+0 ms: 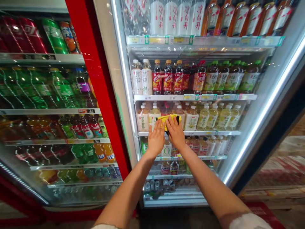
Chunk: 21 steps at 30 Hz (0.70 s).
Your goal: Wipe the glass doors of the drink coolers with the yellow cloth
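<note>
Both arms reach forward to the glass door (164, 51) of a lit drinks fridge. A yellow cloth (175, 118) with dark edging lies pressed against the glass, in front of a shelf of pale tea bottles. My left hand (156, 138) is open, its fingers stretched upward over the cloth's left and lower part. Beside it, my right hand (176, 132) is also open, its fingers laid flat across the middle and right of the cloth. The two hands are close together. My palms and fingers hide part of the cloth and some bottles behind.
A second fridge with a red frame (92, 63) stands on the left, holding cans (54, 35) and green bottles (63, 86). Inside the fridge before me are several shelves of bottles (166, 76). Blurred store shelves (276, 171) and a red object (262, 213) are at the right.
</note>
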Available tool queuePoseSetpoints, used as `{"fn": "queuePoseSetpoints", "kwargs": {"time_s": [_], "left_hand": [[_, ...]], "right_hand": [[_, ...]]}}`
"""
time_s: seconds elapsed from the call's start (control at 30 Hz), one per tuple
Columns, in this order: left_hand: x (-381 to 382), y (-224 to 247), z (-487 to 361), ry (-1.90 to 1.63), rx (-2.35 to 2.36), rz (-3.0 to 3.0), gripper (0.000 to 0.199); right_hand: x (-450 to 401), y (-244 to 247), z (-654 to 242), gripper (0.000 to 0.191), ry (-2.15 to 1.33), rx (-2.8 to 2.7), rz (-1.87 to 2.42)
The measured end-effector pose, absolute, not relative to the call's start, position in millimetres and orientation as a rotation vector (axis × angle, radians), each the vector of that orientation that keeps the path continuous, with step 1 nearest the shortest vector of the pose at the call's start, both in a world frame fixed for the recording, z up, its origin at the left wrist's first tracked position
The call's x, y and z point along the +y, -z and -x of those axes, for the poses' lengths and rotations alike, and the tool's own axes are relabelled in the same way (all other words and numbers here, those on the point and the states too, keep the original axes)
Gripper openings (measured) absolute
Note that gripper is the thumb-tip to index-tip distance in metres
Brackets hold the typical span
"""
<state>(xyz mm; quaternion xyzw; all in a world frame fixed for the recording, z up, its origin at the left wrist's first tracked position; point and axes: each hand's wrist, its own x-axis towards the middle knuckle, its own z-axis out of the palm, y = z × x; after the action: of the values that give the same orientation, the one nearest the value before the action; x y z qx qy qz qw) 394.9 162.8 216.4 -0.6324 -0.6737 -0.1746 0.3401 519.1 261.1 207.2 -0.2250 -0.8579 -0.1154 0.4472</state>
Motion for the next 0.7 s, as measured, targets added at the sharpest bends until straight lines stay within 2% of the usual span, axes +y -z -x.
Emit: {"fn": "queuePoseSetpoints", "kwargs": {"time_s": [0.07,0.17,0.27,0.37,0.5,0.6,0.7], "left_hand": [[158.7,-219.5,-383.8,0.460,-1.734,1.640,0.072],[151.3,-199.2,-369.5,0.440,-1.706,1.655,0.071],[156.6,-166.4,-378.1,0.419,-1.678,1.708,0.071],[177.8,-151.0,-410.8,0.431,-1.657,1.735,0.073],[209.8,-178.2,-450.9,0.456,-1.635,1.730,0.071],[218.9,-206.9,-453.5,0.488,-1.573,1.686,0.071],[214.7,-208.2,-442.0,0.518,-1.522,1.628,0.073]], "right_hand": [[253.2,-207.5,-505.1,0.073,0.253,-2.145,0.625],[244.7,-184.5,-496.0,0.077,0.287,-2.244,0.632],[252.5,-154.0,-515.9,0.066,0.344,-2.285,0.615],[275.2,-145.0,-556.6,0.058,0.390,-2.235,0.615],[304.7,-178.3,-593.6,0.059,0.433,-2.101,0.617],[309.6,-203.6,-584.2,0.069,0.381,-2.033,0.651],[304.8,-196.4,-562.5,0.074,0.346,-2.019,0.699]]}}
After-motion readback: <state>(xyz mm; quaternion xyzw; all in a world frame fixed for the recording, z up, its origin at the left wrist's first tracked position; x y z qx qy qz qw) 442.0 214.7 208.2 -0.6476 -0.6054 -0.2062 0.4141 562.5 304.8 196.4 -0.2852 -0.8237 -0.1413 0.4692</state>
